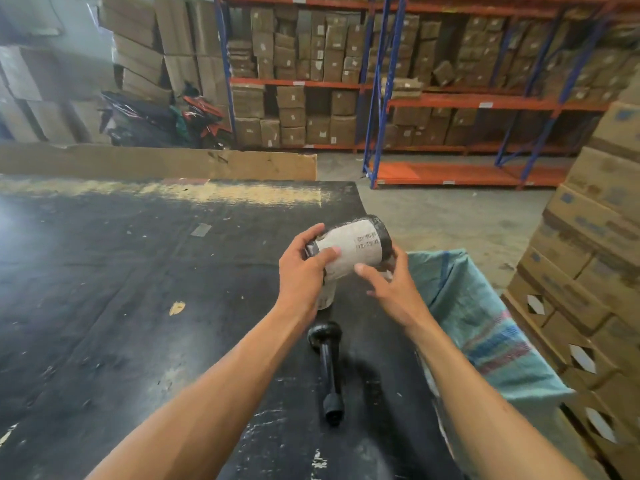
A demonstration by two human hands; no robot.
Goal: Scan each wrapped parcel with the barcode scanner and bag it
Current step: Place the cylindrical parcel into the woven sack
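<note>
1. Warehouse; black table (104,271), scuffed.
2. Parcel (349,245): cylindrical, black wrap, white barcode label; held above table, beside green sack (485,323).
3. Left hand (304,268) grips parcel; right hand (391,282) touches its end, fingers loosely spread.
4. Scanner (329,368): black, lying on table.

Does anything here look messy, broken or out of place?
Mostly wear: the black table is scuffed, with paint scraped off along its far edge, and a scrap of tape is stuck to it. A motorbike is parked among the boxes.
</note>
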